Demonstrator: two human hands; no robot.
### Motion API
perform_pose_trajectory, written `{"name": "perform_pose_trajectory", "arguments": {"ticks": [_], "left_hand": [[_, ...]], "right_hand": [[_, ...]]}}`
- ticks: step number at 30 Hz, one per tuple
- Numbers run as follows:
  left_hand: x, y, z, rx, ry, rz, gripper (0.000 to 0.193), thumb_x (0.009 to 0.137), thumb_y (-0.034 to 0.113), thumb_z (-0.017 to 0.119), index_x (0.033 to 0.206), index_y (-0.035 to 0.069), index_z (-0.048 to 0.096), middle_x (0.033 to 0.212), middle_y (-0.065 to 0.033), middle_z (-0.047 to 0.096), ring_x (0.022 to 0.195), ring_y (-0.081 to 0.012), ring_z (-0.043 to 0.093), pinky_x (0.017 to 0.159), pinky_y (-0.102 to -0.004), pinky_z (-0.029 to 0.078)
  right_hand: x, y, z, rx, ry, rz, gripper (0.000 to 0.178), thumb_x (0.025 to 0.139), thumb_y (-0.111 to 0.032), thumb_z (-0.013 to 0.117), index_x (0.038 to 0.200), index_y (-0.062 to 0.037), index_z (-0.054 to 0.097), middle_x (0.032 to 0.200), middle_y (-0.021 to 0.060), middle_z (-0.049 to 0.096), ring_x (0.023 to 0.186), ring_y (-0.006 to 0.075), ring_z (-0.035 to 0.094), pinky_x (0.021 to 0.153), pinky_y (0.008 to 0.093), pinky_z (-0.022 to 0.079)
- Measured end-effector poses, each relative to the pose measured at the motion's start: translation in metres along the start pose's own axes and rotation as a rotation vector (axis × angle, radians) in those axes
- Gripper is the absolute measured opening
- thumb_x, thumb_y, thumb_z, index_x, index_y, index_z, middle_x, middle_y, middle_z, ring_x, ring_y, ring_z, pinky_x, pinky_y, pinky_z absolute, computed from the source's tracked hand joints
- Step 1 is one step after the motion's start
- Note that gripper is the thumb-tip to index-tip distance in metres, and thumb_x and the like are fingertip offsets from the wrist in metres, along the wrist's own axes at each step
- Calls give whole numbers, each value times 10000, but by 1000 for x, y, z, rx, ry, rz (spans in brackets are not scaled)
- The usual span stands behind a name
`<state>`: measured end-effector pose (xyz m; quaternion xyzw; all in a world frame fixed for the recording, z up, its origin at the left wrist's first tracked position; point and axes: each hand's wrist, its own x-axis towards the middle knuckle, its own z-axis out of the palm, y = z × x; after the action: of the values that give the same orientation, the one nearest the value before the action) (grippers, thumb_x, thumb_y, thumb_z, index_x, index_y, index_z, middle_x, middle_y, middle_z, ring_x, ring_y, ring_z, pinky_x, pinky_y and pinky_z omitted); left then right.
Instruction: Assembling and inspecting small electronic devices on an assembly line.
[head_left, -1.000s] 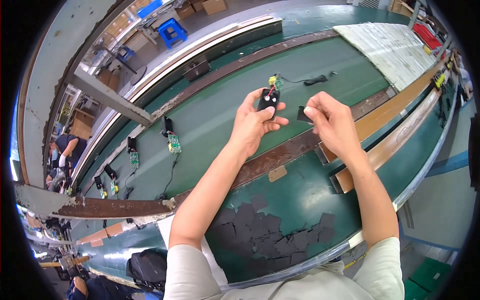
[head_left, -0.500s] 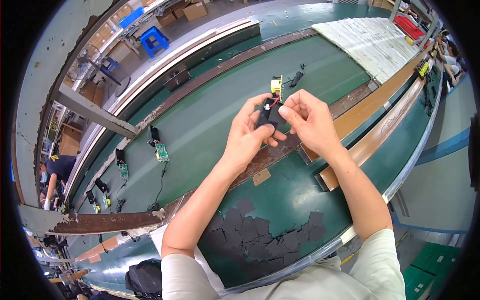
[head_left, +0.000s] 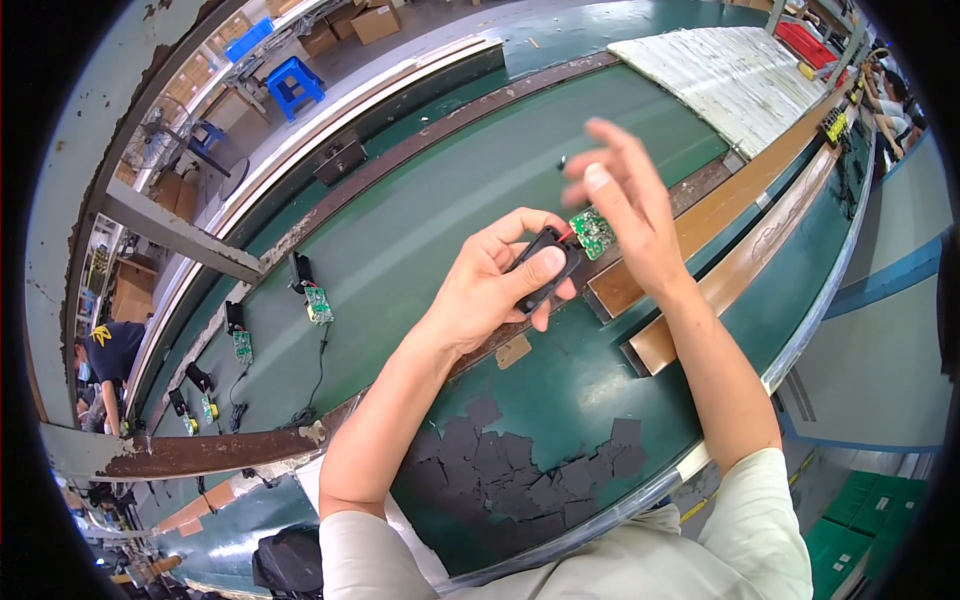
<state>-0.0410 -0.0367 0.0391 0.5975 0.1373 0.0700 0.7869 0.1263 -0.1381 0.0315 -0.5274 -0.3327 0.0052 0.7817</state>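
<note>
My left hand (head_left: 488, 278) grips a black plastic casing (head_left: 537, 296), with its thumb pressed across the top and its fingers curled beneath. A green circuit board (head_left: 593, 233) hangs off the casing's far end on a red wire, its soldered face showing. Beside that board my right hand (head_left: 640, 215) is raised, partly smeared by motion. Its fingers are apart and I see nothing in them. Nearer my body, a loose spread of thin black square pieces (head_left: 490, 458) lies on the green worktop (head_left: 600, 400).
Several similar casings with circuit boards (head_left: 318, 304) and cords lie along the green belt (head_left: 420, 220) at left. Brown channel strips (head_left: 690, 320) run along the right. A rusty metal frame (head_left: 190, 232) stands at left. A co-worker (head_left: 112, 355) bends at far left.
The right hand has let go of the casing and lifted away, its fingers spreading. The casing and board have come nearer and turned; the board's green soldered side now shows.
</note>
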Motion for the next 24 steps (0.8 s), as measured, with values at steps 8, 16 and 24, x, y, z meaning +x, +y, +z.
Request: {"name": "perform_pose_trajectory", "arguments": {"ticks": [8, 16, 24], "left_hand": [[8, -19, -7, 370, 315, 174, 205, 1077, 93, 647, 1280, 63, 639, 919, -50, 717, 721, -108, 660, 595, -271, 577], [8, -25, -8, 844, 563, 554, 175, 1037, 56, 681, 1201, -2, 658, 1009, -154, 748, 777, -220, 734, 702, -364, 568], [-2, -20, -10, 876, 575, 685, 236, 1017, 39, 703, 1248, 14, 659, 1004, -152, 740, 821, -273, 727, 714, -370, 572]], "right_hand": [[-7, -10, -17, -649, -544, 31, 423, 1079, -326, 609, 835, 17, 646, 671, 155, 599, 641, 267, 590, 630, 403, 463], [-8, -7, -16, -575, -732, 231, 430, 1111, -381, 593, 911, -5, 646, 730, 55, 603, 660, 107, 560, 561, 319, 415], [-6, -27, -8, 74, -776, 817, 357, 1112, -415, 580, 1044, -95, 723, 866, -29, 681, 754, 67, 682, 600, 228, 493]]}}
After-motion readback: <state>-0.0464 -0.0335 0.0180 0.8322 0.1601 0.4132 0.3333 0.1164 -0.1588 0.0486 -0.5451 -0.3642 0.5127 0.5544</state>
